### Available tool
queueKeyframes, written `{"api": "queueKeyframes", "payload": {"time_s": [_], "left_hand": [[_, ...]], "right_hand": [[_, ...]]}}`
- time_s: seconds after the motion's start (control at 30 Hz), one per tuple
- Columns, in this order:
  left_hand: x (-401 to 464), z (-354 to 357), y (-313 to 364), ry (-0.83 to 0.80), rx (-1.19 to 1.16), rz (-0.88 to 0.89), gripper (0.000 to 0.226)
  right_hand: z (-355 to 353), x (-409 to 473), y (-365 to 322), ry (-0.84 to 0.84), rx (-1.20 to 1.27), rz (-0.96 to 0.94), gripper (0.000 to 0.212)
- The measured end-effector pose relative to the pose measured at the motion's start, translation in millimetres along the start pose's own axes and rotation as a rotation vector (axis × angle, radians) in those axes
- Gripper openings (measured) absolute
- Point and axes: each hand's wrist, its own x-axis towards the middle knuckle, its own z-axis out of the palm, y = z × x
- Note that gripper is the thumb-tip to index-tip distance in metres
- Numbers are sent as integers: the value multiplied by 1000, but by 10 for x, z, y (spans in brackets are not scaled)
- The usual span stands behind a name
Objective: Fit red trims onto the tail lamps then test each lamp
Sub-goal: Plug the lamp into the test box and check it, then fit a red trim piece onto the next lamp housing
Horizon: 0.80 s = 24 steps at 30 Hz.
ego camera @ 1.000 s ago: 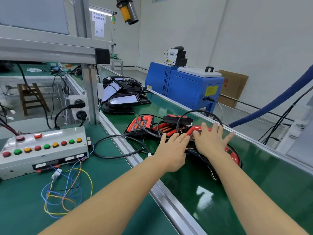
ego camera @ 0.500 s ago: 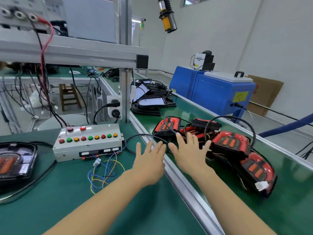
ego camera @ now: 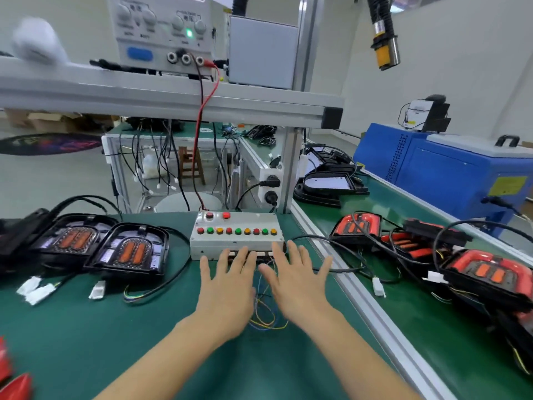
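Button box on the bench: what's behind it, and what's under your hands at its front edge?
Behind the button box, a red lead and black cables drop from the power supply. Left hand and right hand cover part of its front strip; coloured wires show between them.

Red trims (ego camera: 14,382) cut off at lower-left edge. White object (ego camera: 37,39) on the shelf blurred. Power supply (ego camera: 161,30) dial labels unreadable.

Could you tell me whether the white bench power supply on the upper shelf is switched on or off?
On: the white bench power supply shows a lit green indicator light on its front panel.
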Motion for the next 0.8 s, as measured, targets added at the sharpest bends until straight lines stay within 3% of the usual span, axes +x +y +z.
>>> {"api": "queueKeyframes", "payload": {"time_s": [0.43,0.6,0.73,0.8], "left_hand": [[-427,-70,-819,28,-18,-137,64],[-461,-228,-1190,91,-18,-174,53],[-308,-417,-1497,281,-276,-313,29],[-206,-449,-1683,315,-478,-504,40]], "right_hand": [[190,27,-886,0,53,-294,52],[306,65,-1197,-27,119,-394,52],[406,126,-1392,-60,163,-432,52],[448,159,-1459,-82,191,-443,51]]}}
